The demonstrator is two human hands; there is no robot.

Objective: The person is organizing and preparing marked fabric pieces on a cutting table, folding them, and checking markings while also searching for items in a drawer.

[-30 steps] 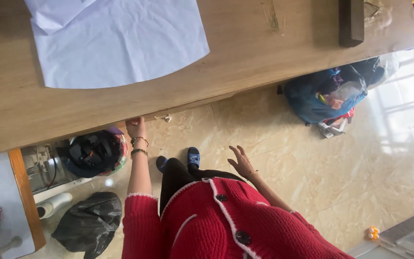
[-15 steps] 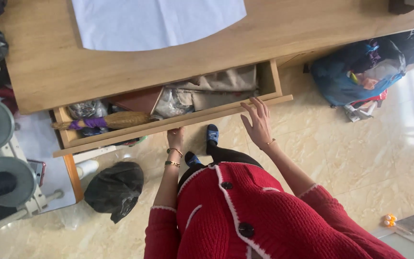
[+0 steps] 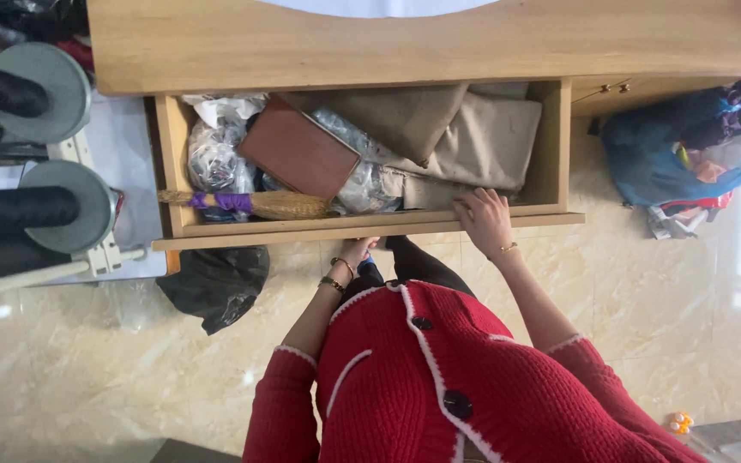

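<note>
Right hand [image 3: 484, 221] rests on the front edge of the open light-wood drawer [image 3: 370, 230] at frame centre, fingers [image 3: 472, 204] spread and curled over the rim, pinching nothing. Left hand [image 3: 355, 250] sits below the drawer front; whether its fingers are spread or closed cannot be told. For smooth travel, keep pressure even on both sides of the front. Inside lie a flat brown rectangular case [image 3: 298, 150], folded beige cloth [image 3: 473, 137], crinkled clear plastic bags [image 3: 209, 154] and a straw hand-broom with purple binding [image 3: 250, 204]. No labels are legible.
</note>
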